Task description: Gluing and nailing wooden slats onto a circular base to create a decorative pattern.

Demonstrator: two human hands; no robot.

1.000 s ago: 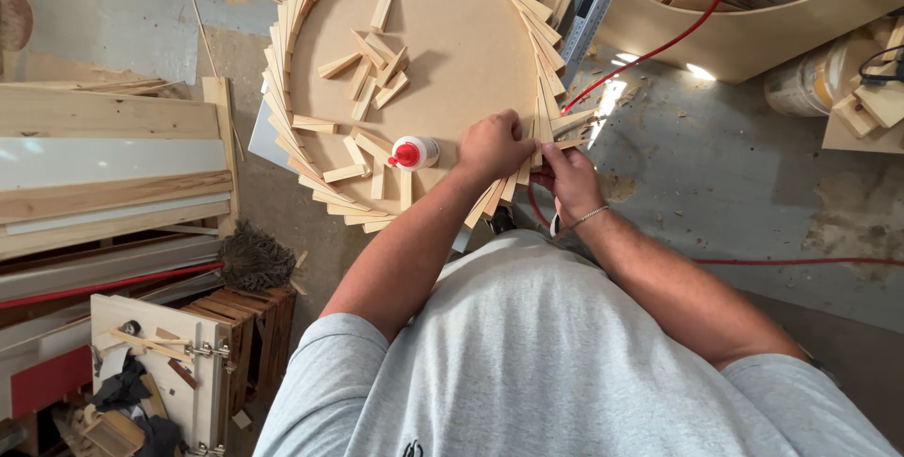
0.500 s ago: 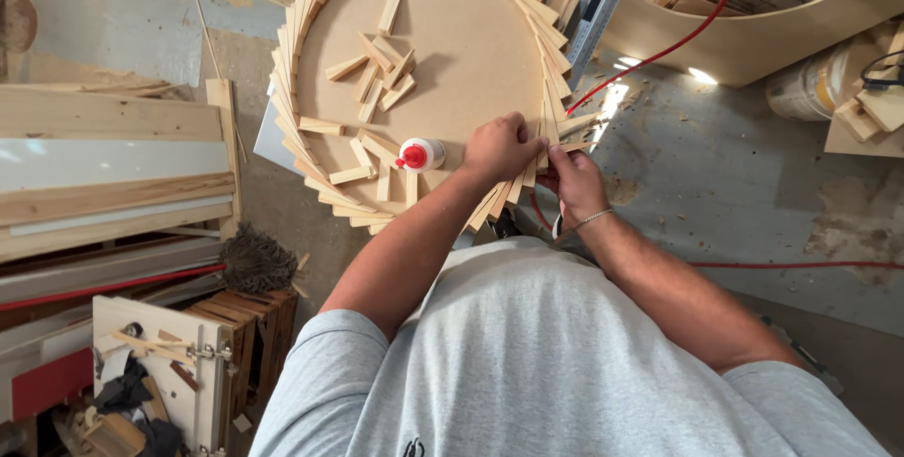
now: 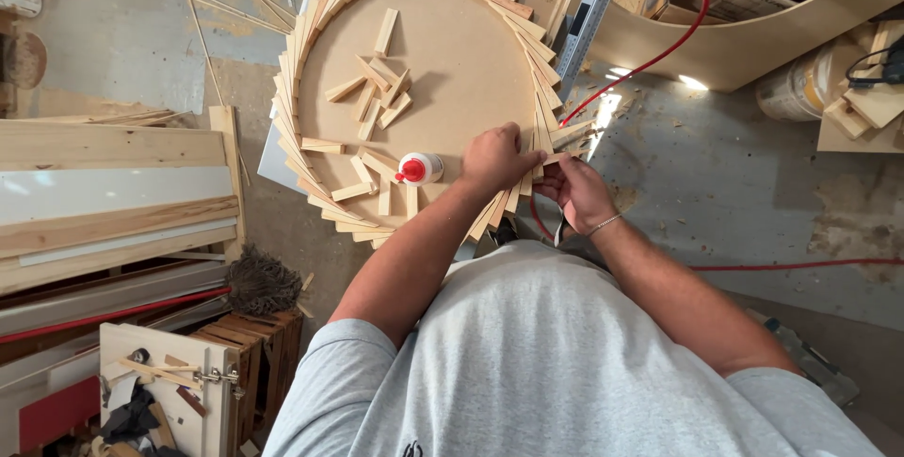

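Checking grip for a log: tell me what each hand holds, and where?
Both hands, left and right, are on one wood slat in the ring's rim; the exact grip is hidden.

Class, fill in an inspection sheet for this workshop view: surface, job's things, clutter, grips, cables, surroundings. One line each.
Surface: round board, rimmed with overlapping wooden slats.
Job's things: loose wood pieces and a red-capped glue bottle lie on the board.
Clutter: thin sticks on the floor; brush by the planks.
Grips: left hand and right hand at the rim slats.
Cables: red hose crosses the floor.
Surroundings: curved board, bucket.
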